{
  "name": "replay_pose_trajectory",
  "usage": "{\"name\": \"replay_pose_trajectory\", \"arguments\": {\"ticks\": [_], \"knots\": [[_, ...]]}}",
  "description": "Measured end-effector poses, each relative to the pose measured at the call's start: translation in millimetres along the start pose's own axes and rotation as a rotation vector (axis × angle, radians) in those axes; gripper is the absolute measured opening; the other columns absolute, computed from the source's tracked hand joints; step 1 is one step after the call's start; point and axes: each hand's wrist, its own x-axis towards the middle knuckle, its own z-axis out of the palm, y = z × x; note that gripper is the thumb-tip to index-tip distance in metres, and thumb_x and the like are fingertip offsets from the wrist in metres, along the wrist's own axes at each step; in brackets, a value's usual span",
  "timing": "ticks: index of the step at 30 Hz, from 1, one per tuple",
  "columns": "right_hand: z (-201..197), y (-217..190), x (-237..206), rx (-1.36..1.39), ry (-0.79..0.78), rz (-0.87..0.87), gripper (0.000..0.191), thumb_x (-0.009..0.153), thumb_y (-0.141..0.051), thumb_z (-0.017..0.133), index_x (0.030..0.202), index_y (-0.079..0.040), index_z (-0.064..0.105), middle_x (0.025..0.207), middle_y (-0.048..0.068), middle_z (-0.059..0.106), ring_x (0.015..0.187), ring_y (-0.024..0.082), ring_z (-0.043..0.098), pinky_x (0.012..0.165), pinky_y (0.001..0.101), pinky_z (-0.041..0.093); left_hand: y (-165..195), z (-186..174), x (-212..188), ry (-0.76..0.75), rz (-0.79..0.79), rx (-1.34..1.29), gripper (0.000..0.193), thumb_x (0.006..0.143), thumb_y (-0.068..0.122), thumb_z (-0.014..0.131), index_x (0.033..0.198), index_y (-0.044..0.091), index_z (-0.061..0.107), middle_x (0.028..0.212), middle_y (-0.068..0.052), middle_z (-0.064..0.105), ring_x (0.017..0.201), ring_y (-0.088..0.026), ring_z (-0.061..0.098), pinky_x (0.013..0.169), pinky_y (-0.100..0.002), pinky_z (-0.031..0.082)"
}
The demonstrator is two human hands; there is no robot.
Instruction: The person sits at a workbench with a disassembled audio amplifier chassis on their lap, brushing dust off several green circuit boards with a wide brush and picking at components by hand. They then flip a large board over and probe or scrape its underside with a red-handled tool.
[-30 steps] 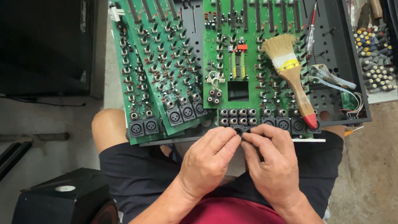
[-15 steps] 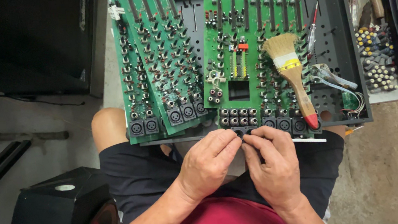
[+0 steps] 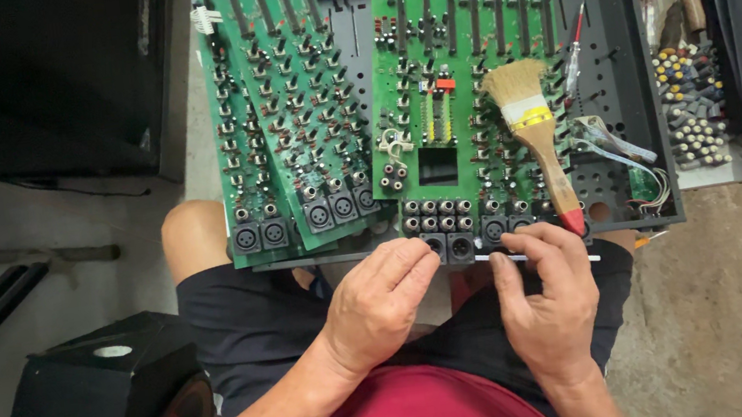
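My left hand (image 3: 381, 303) is curled, its fingertips at the row of black jacks (image 3: 451, 246) on the near edge of the middle green circuit board (image 3: 460, 84). My right hand (image 3: 547, 300) lies just right of it at the same edge. It pinches a thin white stick (image 3: 592, 257) that lies along the front rim of the black metal chassis (image 3: 636, 100). The two hands are a little apart. A wooden paintbrush (image 3: 537, 136) with a red handle tip rests on the board, just above my right fingers.
Two more green boards (image 3: 284, 115) overlap on the chassis's left side. A red screwdriver (image 3: 574, 50) and loose wires (image 3: 612, 136) lie in the chassis. A pile of small knobs (image 3: 694, 108) sits to the right, and a black speaker (image 3: 84, 404) stands by my left knee.
My hands, which met at the board's near edge, have drawn slightly apart. The right hand has slid right along the rim with the white stick.
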Motion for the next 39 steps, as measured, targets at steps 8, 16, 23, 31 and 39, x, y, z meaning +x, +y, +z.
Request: {"name": "replay_pose_trajectory", "arguments": {"ticks": [8, 16, 23, 31, 39], "knots": [[4, -1, -4, 0.023, -0.002, 0.007, 0.026, 0.085, -0.001, 0.080, 0.109, -0.003, 0.070, 0.113, 0.011, 0.066, 0.099, 0.023, 0.067, 0.082, 0.0329, 0.056, 2, 0, -1, -0.004, -0.005, 0.015, 0.033, 0.078, 0.000, 0.067, 0.111, -0.004, 0.068, 0.114, -0.014, 0.066, 0.105, -0.034, 0.068, 0.092, -0.040, 0.058], [4, -3, -2, 0.045, -0.015, 0.019, 0.026, 0.084, 0.000, 0.080, 0.108, -0.003, 0.071, 0.113, 0.011, 0.066, 0.098, 0.023, 0.067, 0.080, 0.0309, 0.056, 1, 4, 2, 0.005, 0.008, 0.010, 0.034, 0.078, 0.000, 0.067, 0.111, -0.005, 0.067, 0.115, -0.015, 0.066, 0.106, -0.035, 0.068, 0.093, -0.041, 0.059], [6, -13, 3, 0.021, -0.148, -0.068, 0.035, 0.078, -0.005, 0.083, 0.112, -0.007, 0.072, 0.118, 0.013, 0.061, 0.097, 0.025, 0.063, 0.080, 0.0338, 0.054, 6, 1, 2, 0.019, -0.016, 0.006, 0.033, 0.079, 0.000, 0.069, 0.112, -0.003, 0.068, 0.112, -0.013, 0.065, 0.103, -0.032, 0.068, 0.089, -0.040, 0.059], [3, -21, 22, -0.044, -0.278, -0.195, 0.045, 0.073, -0.011, 0.084, 0.115, -0.006, 0.071, 0.116, 0.011, 0.063, 0.110, 0.032, 0.059, 0.095, 0.0425, 0.049, 8, -6, 0, 0.023, -0.136, -0.012, 0.032, 0.079, 0.002, 0.071, 0.111, 0.004, 0.070, 0.109, -0.011, 0.064, 0.097, -0.030, 0.066, 0.083, -0.039, 0.056], [4, -32, 33, -0.130, -0.408, -0.179, 0.043, 0.071, -0.013, 0.084, 0.112, -0.007, 0.072, 0.119, 0.013, 0.060, 0.112, 0.033, 0.058, 0.094, 0.0418, 0.050, 6, -10, -5, 0.070, -0.154, -0.069, 0.032, 0.082, 0.000, 0.072, 0.114, 0.004, 0.069, 0.109, -0.010, 0.065, 0.099, -0.030, 0.066, 0.084, -0.039, 0.056]]}}
